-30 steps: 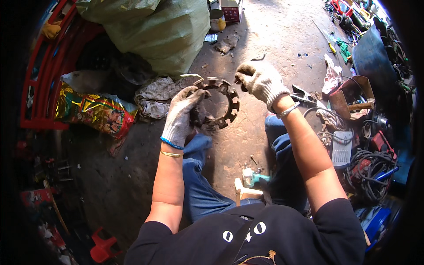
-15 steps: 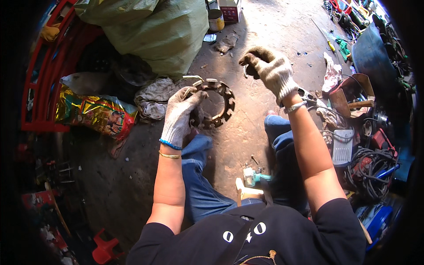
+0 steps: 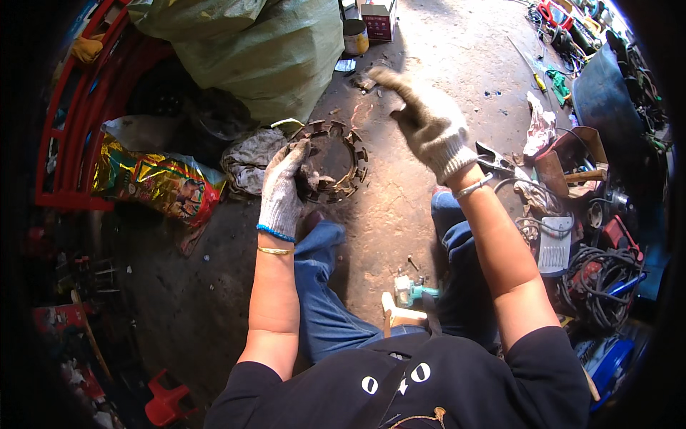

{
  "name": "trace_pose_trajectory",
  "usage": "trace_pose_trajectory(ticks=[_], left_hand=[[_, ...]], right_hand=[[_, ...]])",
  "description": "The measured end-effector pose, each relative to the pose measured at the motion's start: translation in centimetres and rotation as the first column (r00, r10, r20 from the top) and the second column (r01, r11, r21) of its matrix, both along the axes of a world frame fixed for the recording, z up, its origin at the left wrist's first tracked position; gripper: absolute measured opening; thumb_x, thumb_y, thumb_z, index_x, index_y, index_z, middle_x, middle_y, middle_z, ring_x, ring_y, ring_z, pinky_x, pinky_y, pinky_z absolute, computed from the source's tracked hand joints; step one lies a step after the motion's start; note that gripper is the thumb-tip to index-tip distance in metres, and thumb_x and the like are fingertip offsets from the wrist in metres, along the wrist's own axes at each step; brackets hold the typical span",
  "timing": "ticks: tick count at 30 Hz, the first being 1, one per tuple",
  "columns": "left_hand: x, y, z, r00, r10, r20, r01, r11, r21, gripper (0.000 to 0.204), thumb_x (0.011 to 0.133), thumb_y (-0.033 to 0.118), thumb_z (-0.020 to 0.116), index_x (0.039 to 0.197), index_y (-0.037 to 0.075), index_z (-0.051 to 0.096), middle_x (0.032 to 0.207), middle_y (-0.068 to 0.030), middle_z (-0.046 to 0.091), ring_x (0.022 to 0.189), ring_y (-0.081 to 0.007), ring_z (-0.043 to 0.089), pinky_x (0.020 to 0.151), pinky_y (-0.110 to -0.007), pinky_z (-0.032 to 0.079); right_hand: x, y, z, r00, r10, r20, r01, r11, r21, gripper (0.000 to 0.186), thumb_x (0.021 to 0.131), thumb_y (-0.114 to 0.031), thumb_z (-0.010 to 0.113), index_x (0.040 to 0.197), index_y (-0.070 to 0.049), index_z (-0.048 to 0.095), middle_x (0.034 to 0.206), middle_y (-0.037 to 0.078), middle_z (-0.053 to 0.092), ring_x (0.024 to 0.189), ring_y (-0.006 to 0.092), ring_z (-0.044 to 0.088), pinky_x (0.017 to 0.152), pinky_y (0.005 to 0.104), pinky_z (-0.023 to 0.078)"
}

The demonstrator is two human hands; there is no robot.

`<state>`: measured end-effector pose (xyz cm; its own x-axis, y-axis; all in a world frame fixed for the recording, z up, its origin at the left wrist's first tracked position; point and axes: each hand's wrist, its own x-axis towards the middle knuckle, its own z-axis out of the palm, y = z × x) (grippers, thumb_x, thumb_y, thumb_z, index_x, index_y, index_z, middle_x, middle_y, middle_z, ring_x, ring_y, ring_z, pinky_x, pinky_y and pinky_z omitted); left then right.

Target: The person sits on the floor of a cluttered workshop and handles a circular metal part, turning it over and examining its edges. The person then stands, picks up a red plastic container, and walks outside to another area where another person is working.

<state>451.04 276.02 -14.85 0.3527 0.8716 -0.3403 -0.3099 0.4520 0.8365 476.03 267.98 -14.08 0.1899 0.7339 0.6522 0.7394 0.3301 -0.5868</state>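
Observation:
In my left hand point(image 3: 281, 179), gloved in dirty white knit, is a dark slotted metal ring point(image 3: 361, 170) that looks like a motor stator. The fingers close round its left side, and the ring tilts up above the floor. Thin reddish strands show by its upper right edge. My right hand point(image 3: 434, 132), in the same kind of glove, hovers to the right of the ring and apart from it. Its index finger stretches up and left, with the thumb apart; the other fingers are partly hidden. I see nothing held in it.
A pale green sack point(image 3: 264, 57) and a shiny gold-and-red bag point(image 3: 164, 182) lie on the left beside a red rack point(image 3: 61, 143). A green power tool point(image 3: 413, 291) rests between my legs. Coiled black cables point(image 3: 604, 282) and a metal box point(image 3: 572, 161) crowd the right.
My right hand has gone from curled fingers to a stretched index finger, shifting slightly down and left. The ring has turned a little in my left hand, and reddish strands now show beside it.

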Motion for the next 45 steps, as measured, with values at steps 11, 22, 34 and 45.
trace_pose_trajectory(ticks=[11,22,34,45], left_hand=[[0.1,0.2,0.4,0.999,0.029,0.038,-0.029,1.0,0.0,0.016,0.098,0.017,0.066,0.11,0.006,0.067,0.068,-0.0012,0.058,0.05,-0.0139,0.055,0.053,-0.036,0.06],[0.6,-0.9,1.4,0.963,-0.266,-0.051,0.267,0.963,0.016,0.01,0.096,0.01,0.069,0.103,0.003,0.067,0.08,-0.0042,0.07,0.05,-0.0097,0.056,0.043,-0.024,0.044],[0.3,0.4,0.6,0.885,0.045,-0.464,0.069,0.972,0.226,0.013,0.091,0.015,0.076,0.098,0.005,0.07,0.073,0.0043,0.062,0.056,-0.0041,0.052,0.049,-0.023,0.042],[1.4,-1.5,1.6,0.975,-0.18,-0.132,0.186,0.982,0.041,0.013,0.095,0.014,0.071,0.096,0.001,0.069,0.062,-0.0006,0.059,0.044,-0.0102,0.052,0.043,-0.026,0.047]], right_hand=[[-1.0,-0.2,-0.8,0.992,0.093,0.087,-0.066,0.959,-0.277,0.015,0.086,-0.009,0.066,0.1,-0.013,0.07,0.093,0.013,0.069,0.088,0.0345,0.066,0.079,0.0411,0.055],[0.4,0.5,-0.7,0.983,-0.079,0.165,0.138,0.91,-0.391,0.014,0.088,-0.013,0.061,0.096,-0.015,0.072,0.095,0.012,0.071,0.091,0.0335,0.067,0.079,0.0412,0.056],[3.8,-1.2,0.1,0.835,0.252,-0.49,-0.412,0.876,-0.25,0.033,0.082,0.002,0.049,0.104,-0.01,0.072,0.092,0.01,0.073,0.08,0.0173,0.071,0.076,0.0322,0.059],[3.8,0.9,-1.1,0.949,-0.123,0.289,0.307,0.553,-0.774,0.02,0.092,-0.022,0.066,0.11,-0.021,0.072,0.11,0.011,0.071,0.1,0.0328,0.068,0.085,0.0426,0.054]])
